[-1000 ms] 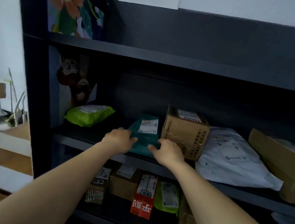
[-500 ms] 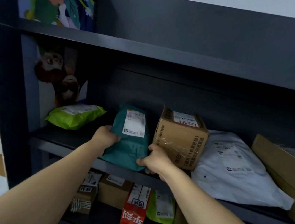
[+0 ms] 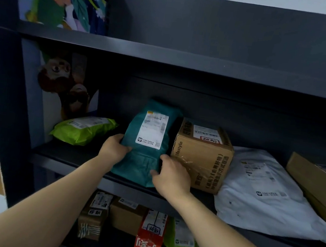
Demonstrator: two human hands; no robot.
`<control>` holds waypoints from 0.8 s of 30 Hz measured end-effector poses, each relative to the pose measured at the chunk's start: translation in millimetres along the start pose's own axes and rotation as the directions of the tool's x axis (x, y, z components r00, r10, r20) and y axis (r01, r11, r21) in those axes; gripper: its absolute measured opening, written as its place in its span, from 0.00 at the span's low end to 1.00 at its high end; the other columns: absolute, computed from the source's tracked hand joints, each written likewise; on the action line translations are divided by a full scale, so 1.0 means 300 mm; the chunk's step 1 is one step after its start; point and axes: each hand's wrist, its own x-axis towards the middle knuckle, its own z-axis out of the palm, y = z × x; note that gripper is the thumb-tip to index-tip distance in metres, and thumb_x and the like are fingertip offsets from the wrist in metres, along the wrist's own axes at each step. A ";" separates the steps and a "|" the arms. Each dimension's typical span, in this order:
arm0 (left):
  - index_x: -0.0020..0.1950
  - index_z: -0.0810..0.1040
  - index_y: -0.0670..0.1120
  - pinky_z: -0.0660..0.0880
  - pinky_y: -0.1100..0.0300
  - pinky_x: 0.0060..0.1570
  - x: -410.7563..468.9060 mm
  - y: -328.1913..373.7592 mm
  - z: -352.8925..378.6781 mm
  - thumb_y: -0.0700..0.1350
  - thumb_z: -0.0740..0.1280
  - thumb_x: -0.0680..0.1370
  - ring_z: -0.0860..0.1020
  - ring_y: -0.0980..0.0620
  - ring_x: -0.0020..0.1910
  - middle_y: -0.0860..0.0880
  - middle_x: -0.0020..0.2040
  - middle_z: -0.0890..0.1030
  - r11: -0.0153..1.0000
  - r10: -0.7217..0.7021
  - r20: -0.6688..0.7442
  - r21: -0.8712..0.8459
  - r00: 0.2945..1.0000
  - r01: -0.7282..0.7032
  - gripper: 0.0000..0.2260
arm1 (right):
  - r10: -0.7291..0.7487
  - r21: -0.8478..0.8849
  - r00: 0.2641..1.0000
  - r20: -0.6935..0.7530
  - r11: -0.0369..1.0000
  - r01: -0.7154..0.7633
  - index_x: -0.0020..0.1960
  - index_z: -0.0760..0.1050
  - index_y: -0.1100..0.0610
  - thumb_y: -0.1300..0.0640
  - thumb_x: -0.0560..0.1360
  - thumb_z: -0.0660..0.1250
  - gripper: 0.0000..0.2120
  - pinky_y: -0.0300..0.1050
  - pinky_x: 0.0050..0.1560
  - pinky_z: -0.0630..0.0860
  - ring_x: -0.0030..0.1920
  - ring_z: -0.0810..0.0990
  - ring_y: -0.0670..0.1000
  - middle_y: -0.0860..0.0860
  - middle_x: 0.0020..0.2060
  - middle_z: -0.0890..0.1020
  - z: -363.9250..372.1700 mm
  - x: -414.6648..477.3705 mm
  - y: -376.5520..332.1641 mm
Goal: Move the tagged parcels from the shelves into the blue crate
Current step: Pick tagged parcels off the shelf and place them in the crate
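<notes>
Currently teal parcel [image 3: 147, 142] at frame centre, tilted up on middle shelf [image 3: 67, 156]. Left hand [image 3: 113, 150] and right hand [image 3: 172, 177] grasp its sides. Advice: withdraw straight, clear of cardboard box [image 3: 201, 156].

Dark shelf unit [image 3: 231, 29] loaded with parcels.
On the middle shelf [image 3: 67, 156], from the left: a green bag [image 3: 84, 129] lying flat, a teal bag [image 3: 146, 148] tipped up at the front edge and perhaps touching the board, a taped carton [image 3: 201, 158] just beside it, a white bag [image 3: 262, 193] overhanging the front, and a tilted brown box [image 3: 318, 187]. The lower shelf [image 3: 114, 246] carries a striped carton [image 3: 92, 219], a plain carton [image 3: 126, 215], a red pack [image 3: 150, 236] and a second green bag [image 3: 180, 238], packed close together. A flower picture [image 3: 60, 0] stands on the top shelf [image 3: 186, 58].
</notes>
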 end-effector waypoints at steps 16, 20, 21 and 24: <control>0.69 0.71 0.45 0.74 0.47 0.60 -0.121 0.354 0.296 0.63 0.56 0.79 0.74 0.42 0.61 0.45 0.64 0.76 0.995 -0.082 0.279 -0.034 0.957 0.095 0.27 | 0.616 0.634 0.787 0.019 0.602 -0.486 0.68 0.67 0.58 0.42 0.72 0.70 0.31 0.51 0.58 0.75 0.57 0.76 0.56 0.54 0.58 0.77 -0.368 0.086 0.298; 0.70 0.70 0.44 0.74 0.48 0.59 -0.134 0.341 0.294 0.59 0.60 0.79 0.75 0.44 0.60 0.45 0.63 0.77 0.982 -0.094 0.289 -0.130 0.953 0.136 0.25 | 0.499 0.759 0.788 0.361 0.335 -0.559 0.57 0.75 0.53 0.40 0.73 0.68 0.20 0.55 0.61 0.74 0.51 0.79 0.54 0.53 0.49 0.82 -0.358 0.045 0.316; 0.70 0.70 0.45 0.74 0.50 0.58 -0.140 0.336 0.286 0.57 0.61 0.80 0.76 0.45 0.59 0.45 0.62 0.78 0.978 -0.080 0.296 -0.161 0.952 0.132 0.24 | 0.489 0.762 0.800 0.347 0.350 -0.545 0.58 0.75 0.53 0.40 0.73 0.68 0.20 0.57 0.63 0.73 0.52 0.79 0.54 0.53 0.50 0.83 -0.354 0.043 0.323; 0.71 0.71 0.46 0.74 0.51 0.60 -0.169 0.313 0.265 0.51 0.62 0.81 0.77 0.47 0.59 0.46 0.62 0.79 0.961 -0.008 0.299 -0.263 0.954 0.090 0.19 | 0.466 0.806 0.843 0.269 0.370 -0.462 0.60 0.75 0.52 0.45 0.74 0.70 0.18 0.54 0.60 0.76 0.53 0.80 0.52 0.52 0.52 0.83 -0.339 0.021 0.321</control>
